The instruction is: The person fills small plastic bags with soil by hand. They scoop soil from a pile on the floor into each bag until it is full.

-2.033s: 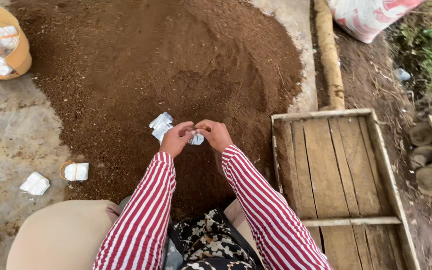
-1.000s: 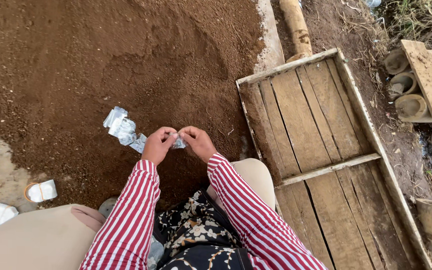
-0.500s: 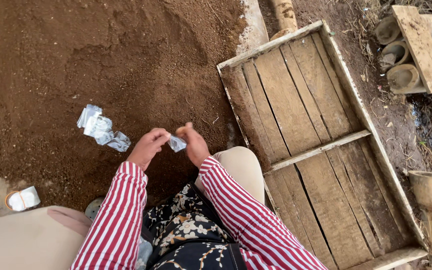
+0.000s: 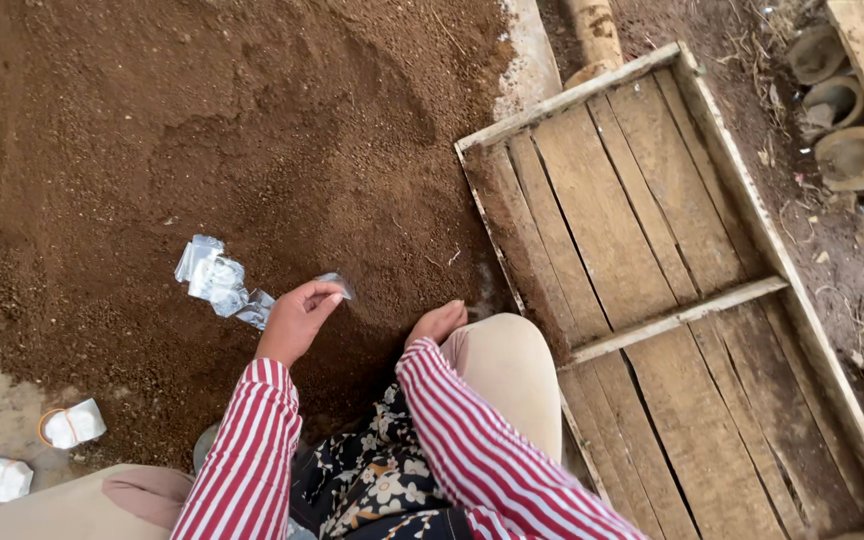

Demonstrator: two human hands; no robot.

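Since half a second ago my hands have parted: the small clear plastic bag point(image 4: 335, 284) now hangs from the left hand point(image 4: 297, 318) alone, pinched at one edge between thumb and fingers point(image 4: 324, 297), over the soil point(image 4: 152, 150) beside the bag pile point(image 4: 220, 282). It looks feather-light, limp and slippery, so I judge the rim the best hold. Right hand point(image 4: 437, 324) rests loosely curled and empty by my knee, near the wooden tray point(image 4: 652, 250).

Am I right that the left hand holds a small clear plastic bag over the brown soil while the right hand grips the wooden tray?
Not quite: in the head view the right hand rests empty by the knee, not touching the wooden tray. The left hand does hold the small clear plastic bag over the brown soil.
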